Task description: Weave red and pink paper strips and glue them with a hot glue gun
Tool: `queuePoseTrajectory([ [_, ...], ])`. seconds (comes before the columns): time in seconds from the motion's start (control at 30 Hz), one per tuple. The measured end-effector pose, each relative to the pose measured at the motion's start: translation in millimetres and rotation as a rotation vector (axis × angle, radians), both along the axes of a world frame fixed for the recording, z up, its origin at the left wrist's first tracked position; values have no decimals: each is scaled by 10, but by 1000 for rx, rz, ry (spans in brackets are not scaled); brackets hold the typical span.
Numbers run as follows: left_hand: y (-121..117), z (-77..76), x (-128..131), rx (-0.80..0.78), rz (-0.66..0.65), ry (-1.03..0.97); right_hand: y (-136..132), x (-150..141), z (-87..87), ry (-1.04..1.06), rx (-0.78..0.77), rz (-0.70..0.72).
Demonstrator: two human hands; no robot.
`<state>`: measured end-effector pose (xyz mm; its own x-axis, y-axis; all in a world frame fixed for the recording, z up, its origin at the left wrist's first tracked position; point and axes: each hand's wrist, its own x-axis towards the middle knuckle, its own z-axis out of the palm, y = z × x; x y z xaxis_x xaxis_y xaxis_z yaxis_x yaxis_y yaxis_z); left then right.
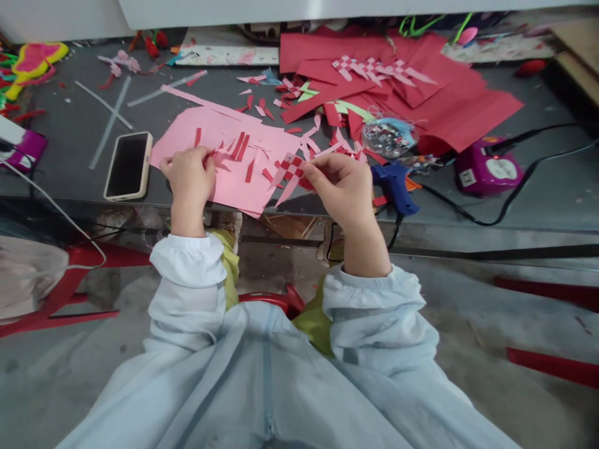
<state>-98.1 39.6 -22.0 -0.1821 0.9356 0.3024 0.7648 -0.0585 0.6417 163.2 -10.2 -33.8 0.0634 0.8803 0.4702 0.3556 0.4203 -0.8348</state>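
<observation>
My right hand (344, 187) pinches a woven red and pink paper piece (292, 167) by its right corner, thumb against forefinger. The piece has a checkered middle and loose pointed strip ends hanging toward the table's front edge. Closed over the left part of the pink paper sheets (180, 134) is my left hand (187, 181), its fingertips pinched on a small red paper strip, partly hidden by the fingers. Beside those fingertips, cut red strips (241, 146) and pink slivers lie on the sheets. Finished woven pieces (369, 68) rest in a row on red paper sheets (472, 118) at the back.
A phone (128, 165) lies left of the pink sheets. Right of my right hand are a blue glue gun (397, 187), its cord, a purple power block (489, 165) and a clear bag of beads (388, 136). Paper scraps (262, 109) litter the middle; clear glue sticks (111, 121) lie back left.
</observation>
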Motion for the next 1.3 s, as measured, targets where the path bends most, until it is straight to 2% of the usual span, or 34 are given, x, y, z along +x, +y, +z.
queuePoseTrajectory([
  [0.23,18,83,-6,141,-58,-518,15,40,41,62,-14,-26],
  [0.37,-19,143,44,-26,-112,-999,22,51,26,29,-37,-50],
  [0.47,-66,202,75,-157,-109,-1177,49,72,-10,21,-46,-73],
  [0.57,-116,265,95,-236,-93,-1239,108,110,-79,79,-66,-118],
  [0.7,-152,303,108,-259,-55,-1285,240,191,-245,167,-61,-154],
  [0.8,-151,281,101,-259,-70,-1291,376,254,-420,164,-31,-104],
  [0.97,-130,195,69,-237,-168,-1142,538,219,-627,52,64,43],
  [1.07,-126,161,63,-204,-183,-1097,489,96,-573,-52,35,51],
  [1.23,-162,195,90,-210,-127,-1207,266,-79,-274,-403,140,-201],
  [1.3,-177,219,101,-221,-110,-1250,189,-129,-173,-491,166,-157],
])
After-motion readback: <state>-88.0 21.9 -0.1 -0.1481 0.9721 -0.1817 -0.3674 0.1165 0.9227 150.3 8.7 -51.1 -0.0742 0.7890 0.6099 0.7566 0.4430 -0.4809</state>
